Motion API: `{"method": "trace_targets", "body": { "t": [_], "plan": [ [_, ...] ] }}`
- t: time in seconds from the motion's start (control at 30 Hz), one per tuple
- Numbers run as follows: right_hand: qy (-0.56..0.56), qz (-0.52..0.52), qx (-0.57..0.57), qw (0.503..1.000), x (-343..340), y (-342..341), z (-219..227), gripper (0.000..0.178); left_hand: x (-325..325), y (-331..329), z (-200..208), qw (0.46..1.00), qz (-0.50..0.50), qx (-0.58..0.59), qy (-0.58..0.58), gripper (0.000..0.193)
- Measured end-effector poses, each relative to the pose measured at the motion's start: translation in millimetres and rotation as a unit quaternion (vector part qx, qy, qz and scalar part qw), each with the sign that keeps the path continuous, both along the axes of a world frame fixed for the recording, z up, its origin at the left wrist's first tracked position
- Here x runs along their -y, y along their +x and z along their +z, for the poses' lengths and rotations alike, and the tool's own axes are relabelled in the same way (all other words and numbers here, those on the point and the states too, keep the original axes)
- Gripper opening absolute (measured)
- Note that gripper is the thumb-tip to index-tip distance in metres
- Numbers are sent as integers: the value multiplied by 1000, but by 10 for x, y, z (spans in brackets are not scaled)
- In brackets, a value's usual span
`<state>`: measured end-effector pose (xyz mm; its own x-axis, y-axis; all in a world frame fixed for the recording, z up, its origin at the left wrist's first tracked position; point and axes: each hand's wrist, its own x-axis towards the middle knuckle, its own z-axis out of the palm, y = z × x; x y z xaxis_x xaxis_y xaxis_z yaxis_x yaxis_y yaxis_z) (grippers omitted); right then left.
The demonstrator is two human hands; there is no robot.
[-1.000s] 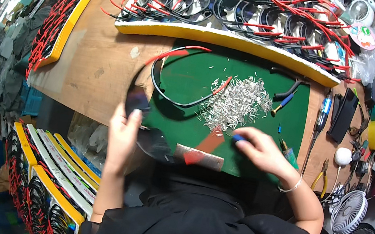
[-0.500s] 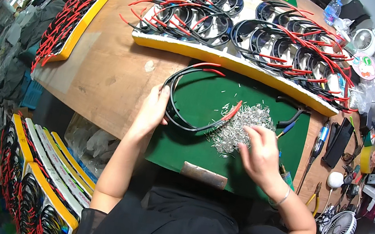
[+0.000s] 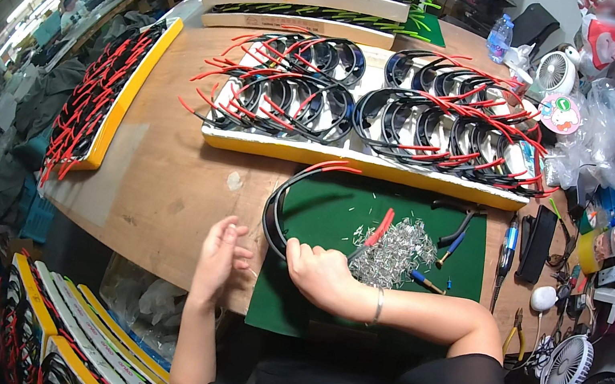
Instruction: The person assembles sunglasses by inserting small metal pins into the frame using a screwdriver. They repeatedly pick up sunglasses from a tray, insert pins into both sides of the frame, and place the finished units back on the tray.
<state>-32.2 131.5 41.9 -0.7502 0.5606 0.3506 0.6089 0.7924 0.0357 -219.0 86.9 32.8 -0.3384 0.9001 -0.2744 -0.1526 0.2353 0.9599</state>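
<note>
A curved black cable loop (image 3: 274, 204) with red ends stands over the left part of a green mat (image 3: 286, 317). My right hand (image 3: 319, 275) reaches across the mat and grips the loop's near side between thumb and fingers. Just left of the loop, my left hand (image 3: 219, 257) is raised with fingers apart and nothing in it. A pile of small silvery metal pins (image 3: 398, 260) lies on the mat, right of my right hand's fingers. One red end of the loop reaches over the pile's left edge. My right hand hides part of the loop.
A yellow-edged foam tray (image 3: 360, 167) of similar loops lies beyond the mat; another tray (image 3: 131, 93) is at far left. Black-handled pliers (image 3: 456, 229) and a blue-handled tool (image 3: 427, 282) lie by the pins. Small fans (image 3: 567, 366), tape and tools crowd the right side.
My right hand has moved left from the pin pile and taken hold of the loop. My left hand has let go and drawn slightly away. The view has tilted up.
</note>
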Motion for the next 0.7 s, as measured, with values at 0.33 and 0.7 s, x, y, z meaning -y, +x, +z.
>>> {"method": "trace_targets", "body": {
  "t": [0.33, 0.7],
  "plan": [
    [160, -156, 20, 975, -1435, 665, 1124, 10, -2347, 227, 546, 841, -87, -481, 232, 28],
    [136, -210, 22, 968, -2468, 1202, 1111, 21, -4190, 948, -23, 765, -153, -626, 3, 44]
  ]
}}
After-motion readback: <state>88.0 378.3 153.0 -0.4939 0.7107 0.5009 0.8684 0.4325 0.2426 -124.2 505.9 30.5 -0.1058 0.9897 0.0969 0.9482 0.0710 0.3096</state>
